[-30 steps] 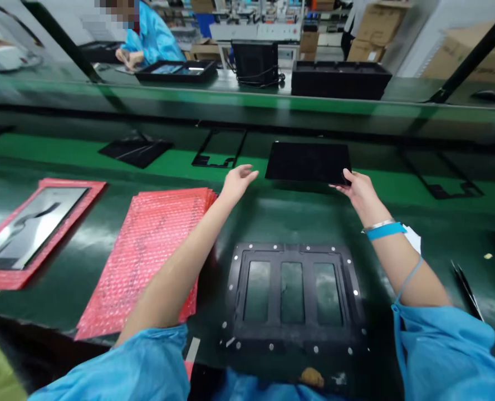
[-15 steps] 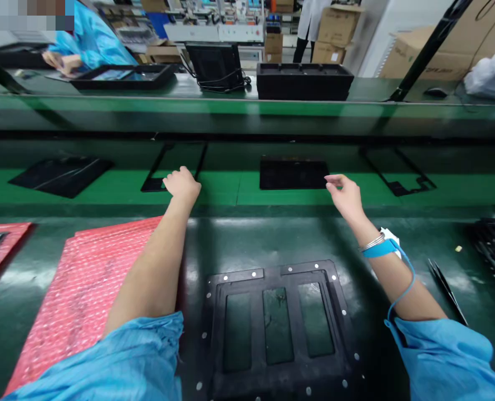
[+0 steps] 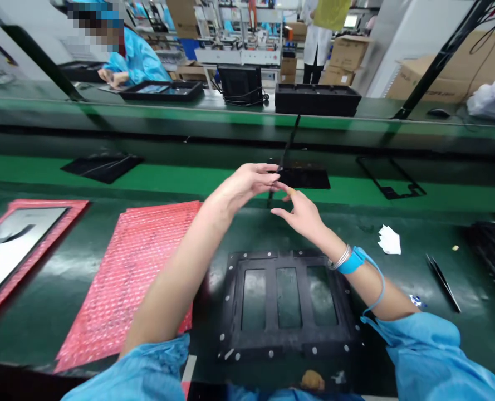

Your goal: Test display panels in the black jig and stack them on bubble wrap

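My left hand [image 3: 253, 181] pinches a thin black frame [image 3: 289, 140], seen almost edge-on and tilted upright above the bench. Close against it, my right hand [image 3: 303, 213] has its thumb apart and fingertips at the left fingers; whether they touch the frame I cannot tell. Behind the hands a flat black panel [image 3: 309, 179] lies on the green strip. Below them sits a black fixture plate [image 3: 289, 338] with three windows and several round silvery dots. A blue wrist strap [image 3: 353, 260] circles my right wrist.
Pink bubble-wrap bags [image 3: 142, 273] lie at left, beside a silvery panel [image 3: 19, 236]. Another black frame [image 3: 391, 178] and a black sheet [image 3: 101, 167] rest on the green strip [image 3: 214, 178]. Tweezers [image 3: 443, 283] and white paper pieces [image 3: 390, 239] lie right. A co-worker [image 3: 141, 58] sits opposite.
My left hand has picked the black frame up off the green strip and brought it right. My right hand has moved left to meet it, away from the panel's edge.
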Motion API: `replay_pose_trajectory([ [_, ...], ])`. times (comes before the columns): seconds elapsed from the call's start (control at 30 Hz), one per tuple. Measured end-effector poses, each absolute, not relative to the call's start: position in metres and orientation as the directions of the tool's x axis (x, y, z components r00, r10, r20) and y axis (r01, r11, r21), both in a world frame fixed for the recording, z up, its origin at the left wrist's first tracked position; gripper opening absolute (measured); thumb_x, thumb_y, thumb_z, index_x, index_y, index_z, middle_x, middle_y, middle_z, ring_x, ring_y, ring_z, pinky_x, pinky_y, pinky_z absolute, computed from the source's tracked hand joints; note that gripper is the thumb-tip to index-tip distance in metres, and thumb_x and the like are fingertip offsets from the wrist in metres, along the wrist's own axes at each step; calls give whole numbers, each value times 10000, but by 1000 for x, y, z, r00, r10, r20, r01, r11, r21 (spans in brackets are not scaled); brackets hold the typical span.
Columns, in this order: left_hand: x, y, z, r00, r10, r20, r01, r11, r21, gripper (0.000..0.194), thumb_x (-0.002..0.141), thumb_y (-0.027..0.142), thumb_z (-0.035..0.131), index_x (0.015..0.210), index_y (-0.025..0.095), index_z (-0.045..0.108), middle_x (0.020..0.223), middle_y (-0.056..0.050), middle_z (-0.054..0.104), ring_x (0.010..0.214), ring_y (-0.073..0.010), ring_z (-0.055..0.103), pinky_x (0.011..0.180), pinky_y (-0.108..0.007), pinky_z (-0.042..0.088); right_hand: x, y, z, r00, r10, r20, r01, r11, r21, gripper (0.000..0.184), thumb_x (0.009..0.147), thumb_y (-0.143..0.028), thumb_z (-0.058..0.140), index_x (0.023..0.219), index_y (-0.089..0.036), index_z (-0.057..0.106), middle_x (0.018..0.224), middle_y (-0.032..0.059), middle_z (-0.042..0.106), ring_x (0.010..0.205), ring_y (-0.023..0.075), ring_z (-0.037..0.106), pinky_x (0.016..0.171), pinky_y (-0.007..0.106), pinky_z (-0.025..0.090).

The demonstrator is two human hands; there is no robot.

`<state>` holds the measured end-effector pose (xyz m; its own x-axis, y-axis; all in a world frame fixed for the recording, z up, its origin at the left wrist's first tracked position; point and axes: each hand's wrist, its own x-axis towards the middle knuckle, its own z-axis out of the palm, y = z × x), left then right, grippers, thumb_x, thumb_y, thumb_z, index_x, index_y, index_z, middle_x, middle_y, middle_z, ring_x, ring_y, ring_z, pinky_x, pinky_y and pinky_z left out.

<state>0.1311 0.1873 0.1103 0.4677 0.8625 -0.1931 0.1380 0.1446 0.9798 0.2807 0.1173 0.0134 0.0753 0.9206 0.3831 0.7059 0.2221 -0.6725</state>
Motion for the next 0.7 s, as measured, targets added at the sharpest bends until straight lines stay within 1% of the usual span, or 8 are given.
replay_pose_trajectory([
  [0.1, 139, 144, 106, 536, 839, -93, -281, 281, 918, 247, 781, 68, 677, 1028, 72, 665, 870, -74, 695, 823, -160, 707, 965, -329, 514, 276, 94, 24, 58, 893, 446, 711, 277, -647, 229, 873, -330, 653, 1050, -187, 680, 1133, 141, 706, 1090, 289, 627, 951, 449, 520],
  [0.2, 130, 103, 107, 539, 842, -21, -390, 271, 880, 273, 823, 131, 685, 1091, 87, 667, 1003, -103, 708, 976, -193, 696, 1027, -359, 481, 281, 63, 35, 28, 875, 484, 693, 331, -640, 210, 931, -372, 560, 956, -194, 669, 1076, 132, 725, 1010, 261, 652, 920, 422, 531],
  [0.33, 68, 54, 106, 481, 860, 170, -106, -135, 985, 440, 837, 291, 712, 1268, 230, 651, 1301, -83, 652, 1258, -246, 587, 1093, -380, 437, 298, 12, 43, 97, 922, 376, 469, 290, -834, 305, 974, -473, 483, 1000, -216, 645, 1126, 104, 737, 801, 194, 681, 607, 312, 540],
  [0.4, 21, 41, 93, 258, 898, 355, 254, -418, 872, 303, 868, 339, 664, 1162, 276, 702, 1268, -50, 663, 1248, -242, 580, 1123, -385, 403, 314, -17, 41, 162, 966, 200, 223, 161, -961, 292, 937, -506, 551, 956, -231, 649, 1113, 95, 748, 838, 209, 700, 571, 300, 528],
  [0.43, -3, 39, 83, 103, 891, 442, 467, -436, 769, 277, 873, 356, 634, 1128, 275, 704, 1256, -55, 662, 1258, -258, 567, 1144, -411, 377, 323, -31, 38, 182, 977, 111, 143, 85, -986, 299, 918, -524, 576, 927, -237, 658, 1063, 91, 760, 886, 232, 714, 586, 310, 538],
  [0.53, -67, 43, 48, -287, 870, 400, 850, 39, 525, 327, 779, 364, 622, 1050, 187, 661, 1296, -166, 606, 1298, -392, 497, 1142, -564, 317, 348, -67, 23, 250, 964, -93, 23, -101, -995, 371, 832, -615, 643, 804, -246, 672, 892, 93, 771, 893, 301, 738, 717, 410, 585],
  [0.63, -112, 40, 17, -466, 845, 263, 845, 337, 415, 225, 771, 387, 567, 874, 187, 573, 1117, -176, 640, 1186, -415, 553, 1070, -602, 362, 361, -92, 7, 271, 931, -243, -15, -249, -968, 415, 710, -657, 733, 711, -244, 688, 756, 100, 753, 763, 322, 740, 712, 429, 592],
  [0.7, -133, 26, 0, -544, 779, 313, 799, 367, 476, 169, 777, 378, 520, 787, 214, 482, 971, -122, 635, 1102, -356, 593, 1049, -525, 408, 361, -100, -3, 237, 916, -325, -33, -327, -945, 411, 666, -647, 772, 706, -242, 716, 749, 109, 753, 766, 318, 742, 717, 406, 596],
])
